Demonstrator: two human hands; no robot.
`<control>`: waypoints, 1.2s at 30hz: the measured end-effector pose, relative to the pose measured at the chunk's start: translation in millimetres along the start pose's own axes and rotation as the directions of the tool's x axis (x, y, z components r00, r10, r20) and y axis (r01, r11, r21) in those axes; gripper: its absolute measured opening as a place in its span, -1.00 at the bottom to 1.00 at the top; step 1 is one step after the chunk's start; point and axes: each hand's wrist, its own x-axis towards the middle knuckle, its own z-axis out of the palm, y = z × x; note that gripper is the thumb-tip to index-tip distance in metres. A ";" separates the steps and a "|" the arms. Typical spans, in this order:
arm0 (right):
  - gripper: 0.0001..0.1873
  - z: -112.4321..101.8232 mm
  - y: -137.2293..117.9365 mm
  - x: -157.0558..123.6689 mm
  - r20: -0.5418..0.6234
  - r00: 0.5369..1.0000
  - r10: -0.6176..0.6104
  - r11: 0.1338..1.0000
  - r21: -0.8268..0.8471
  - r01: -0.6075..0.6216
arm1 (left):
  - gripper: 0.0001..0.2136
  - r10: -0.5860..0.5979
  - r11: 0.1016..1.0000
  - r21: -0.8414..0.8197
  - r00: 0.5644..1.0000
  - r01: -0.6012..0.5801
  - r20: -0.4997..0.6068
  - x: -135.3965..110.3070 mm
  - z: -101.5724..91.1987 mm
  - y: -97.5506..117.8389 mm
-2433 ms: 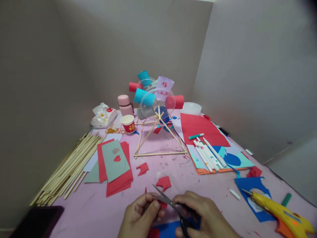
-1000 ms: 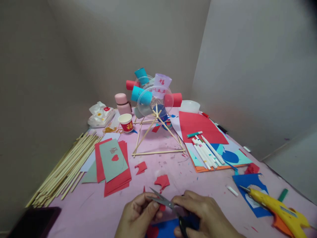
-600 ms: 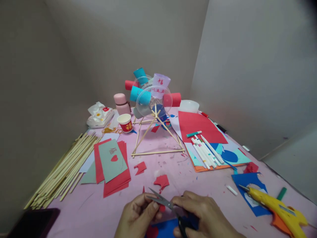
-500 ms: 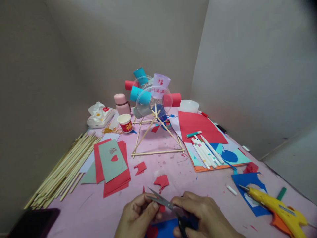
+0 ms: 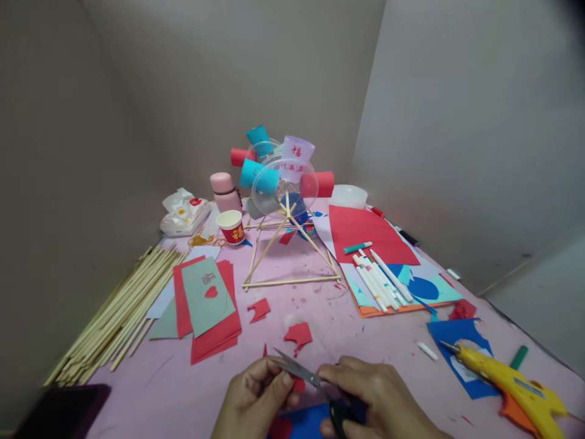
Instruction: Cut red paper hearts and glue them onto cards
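My right hand is closed round the dark handles of a pair of scissors, whose blades point up and to the left. Pinched in my left hand is a small red paper piece, partly covered by the fingers; the blades lie across its fingertips. Below both hands is a blue sheet of paper with a red paper heart on its left part. Red paper scraps lie just beyond the scissor tips.
A stick frame carrying a wheel of coloured paper cups stands mid-table. Wooden sticks and red and grey cards are at left. Markers and a yellow glue gun lie at right. A phone-like dark slab is front left.
Almost nothing differs. The scissor blades look slightly closer together, and my right hand sits a touch lower.
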 end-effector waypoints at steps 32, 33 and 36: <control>-0.71 4.0 2.3 3.1 0.004 1.000 -0.004 0.987 0.158 0.004 | -0.72 -0.013 1.000 0.013 0.999 0.014 -0.031 3.6 -3.0 1.4; -0.71 3.6 2.0 2.9 0.006 1.000 -0.004 0.989 0.150 0.003 | -0.72 -0.005 1.000 0.021 1.000 0.005 -0.028 3.3 -2.3 2.3; -0.76 2.9 0.7 2.6 0.001 1.000 0.011 0.991 0.131 -0.011 | -0.71 0.001 0.999 0.045 1.000 -0.001 -0.021 1.3 0.0 3.7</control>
